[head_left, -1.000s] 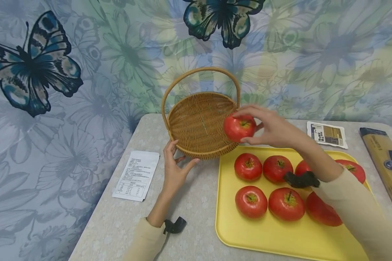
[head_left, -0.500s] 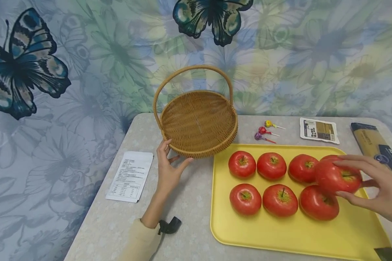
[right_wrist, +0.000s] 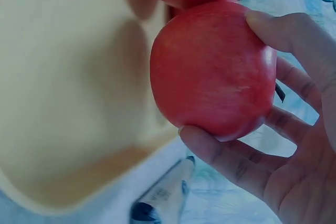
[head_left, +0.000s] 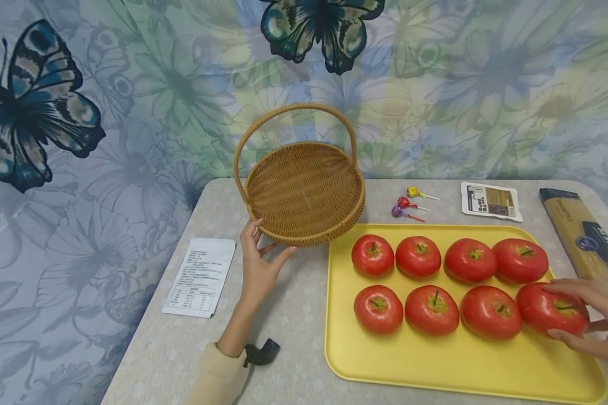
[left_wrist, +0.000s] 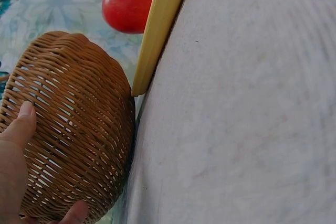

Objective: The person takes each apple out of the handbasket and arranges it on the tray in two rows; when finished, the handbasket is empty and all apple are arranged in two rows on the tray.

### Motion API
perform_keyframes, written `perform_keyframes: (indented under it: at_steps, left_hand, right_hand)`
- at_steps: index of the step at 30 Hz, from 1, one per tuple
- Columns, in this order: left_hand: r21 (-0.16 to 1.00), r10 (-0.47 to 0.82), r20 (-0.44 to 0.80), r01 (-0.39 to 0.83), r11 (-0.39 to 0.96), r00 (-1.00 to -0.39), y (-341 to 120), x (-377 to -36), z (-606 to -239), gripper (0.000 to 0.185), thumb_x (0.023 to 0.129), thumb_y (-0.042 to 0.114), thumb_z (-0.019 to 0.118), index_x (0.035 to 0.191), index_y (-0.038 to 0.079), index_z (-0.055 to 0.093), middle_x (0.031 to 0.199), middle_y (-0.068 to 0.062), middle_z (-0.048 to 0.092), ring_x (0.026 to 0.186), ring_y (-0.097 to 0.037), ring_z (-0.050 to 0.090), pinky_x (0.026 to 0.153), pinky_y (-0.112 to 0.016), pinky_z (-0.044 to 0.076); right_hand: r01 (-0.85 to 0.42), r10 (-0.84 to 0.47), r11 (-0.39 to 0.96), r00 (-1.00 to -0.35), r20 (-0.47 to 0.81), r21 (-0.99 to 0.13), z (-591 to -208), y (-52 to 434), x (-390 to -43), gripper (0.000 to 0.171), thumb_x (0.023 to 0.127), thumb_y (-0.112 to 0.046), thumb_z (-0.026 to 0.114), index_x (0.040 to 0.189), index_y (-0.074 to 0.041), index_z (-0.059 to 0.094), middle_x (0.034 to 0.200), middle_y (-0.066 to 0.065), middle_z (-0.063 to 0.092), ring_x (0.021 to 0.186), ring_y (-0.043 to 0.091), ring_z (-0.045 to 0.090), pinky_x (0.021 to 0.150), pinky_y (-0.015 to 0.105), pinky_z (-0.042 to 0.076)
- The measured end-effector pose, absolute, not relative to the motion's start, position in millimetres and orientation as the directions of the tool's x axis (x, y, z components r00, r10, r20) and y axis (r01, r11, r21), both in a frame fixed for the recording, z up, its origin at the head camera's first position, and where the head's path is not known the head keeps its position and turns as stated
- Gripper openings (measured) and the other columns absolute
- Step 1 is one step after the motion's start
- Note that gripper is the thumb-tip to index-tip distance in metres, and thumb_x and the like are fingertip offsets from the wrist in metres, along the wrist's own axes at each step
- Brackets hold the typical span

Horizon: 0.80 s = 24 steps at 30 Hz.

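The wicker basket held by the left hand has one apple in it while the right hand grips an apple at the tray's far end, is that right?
Not quite: the wicker basket is empty, as the head view shows. The left hand does hold its rim, and the right hand grips an apple on the yellow tray.

The speckled grey counter (head_left: 294, 315) carries a yellow tray (head_left: 436, 365), wicker basket (head_left: 304, 194), paper sheet (head_left: 200, 277), three lollipops (head_left: 410, 203), sachet (head_left: 490, 201) and pasta packet (head_left: 585, 239)
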<state>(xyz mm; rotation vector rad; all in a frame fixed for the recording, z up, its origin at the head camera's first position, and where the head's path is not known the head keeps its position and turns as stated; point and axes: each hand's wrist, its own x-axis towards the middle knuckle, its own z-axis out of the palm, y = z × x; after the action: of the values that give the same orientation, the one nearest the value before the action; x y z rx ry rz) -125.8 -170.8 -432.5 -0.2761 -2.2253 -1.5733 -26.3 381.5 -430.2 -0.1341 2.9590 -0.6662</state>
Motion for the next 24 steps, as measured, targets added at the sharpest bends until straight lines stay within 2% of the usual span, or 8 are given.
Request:
perform_keyframes:
  at_steps: [6,11,14,19,24]
  left_hand:
    - [0.849,-0.070,0.441,0.391,0.354,-0.895,-175.9,-132.7,-447.8,0.087,0.079,0.007,0.081,0.146,0.008,0.027,0.154,-0.023,0.017,0.140,-0.047,0.030,0.092,-0.058,0.052]
    - [0.855,-0.084,0.427,0.372,0.361,-0.901,-182.3,-139.6,-463.6,0.088,0.078,0.015,0.083,0.146,0.023,0.028,0.156,-0.014,0.018,0.142,-0.038,0.032,0.093,-0.050,0.054]
    - [0.860,-0.083,0.424,0.372,0.348,-0.902,-183.0,-140.6,-465.7,0.088,0.078,0.018,0.083,0.146,0.028,0.028,0.156,-0.013,0.019,0.142,-0.036,0.033,0.093,-0.048,0.054]
    - [0.855,-0.070,0.426,0.376,0.357,-0.902,-183.5,-141.4,-466.1,0.089,0.078,0.018,0.083,0.147,0.026,0.027,0.156,-0.012,0.018,0.142,-0.037,0.033,0.094,-0.047,0.054]
    - [0.859,-0.066,0.422,0.376,0.348,-0.904,-181.7,-139.0,-460.6,0.090,0.079,0.010,0.082,0.149,0.015,0.025,0.159,-0.017,0.009,0.143,-0.042,0.028,0.094,-0.053,0.053]
  right_hand:
    - [-0.010,-0.131,0.884,-0.965,-0.228,-0.467,-434.4,375.6,-29.7,0.087,0.067,-0.021,0.089,0.138,-0.001,0.041,0.127,0.029,0.041,0.104,0.047,0.044,0.059,0.046,0.059]
    - [0.018,-0.118,0.876,-0.961,-0.250,-0.482,-436.4,375.7,-28.8,0.091,0.068,-0.019,0.089,0.138,0.003,0.036,0.127,0.033,0.037,0.102,0.049,0.043,0.061,0.050,0.059]
    - [0.027,-0.110,0.870,-0.963,-0.247,-0.492,-436.7,375.2,-26.5,0.091,0.069,-0.018,0.088,0.138,0.006,0.033,0.128,0.035,0.035,0.102,0.050,0.043,0.061,0.049,0.059]
    - [0.022,-0.103,0.861,-0.971,-0.217,-0.509,-437.2,373.2,-23.7,0.091,0.070,-0.015,0.088,0.139,0.008,0.032,0.128,0.037,0.035,0.103,0.050,0.041,0.063,0.053,0.058]
    - [0.026,-0.103,0.864,-0.969,-0.226,-0.504,-438.7,372.5,-23.4,0.089,0.076,-0.017,0.084,0.142,0.009,0.030,0.132,0.038,0.033,0.107,0.052,0.038,0.068,0.062,0.055]
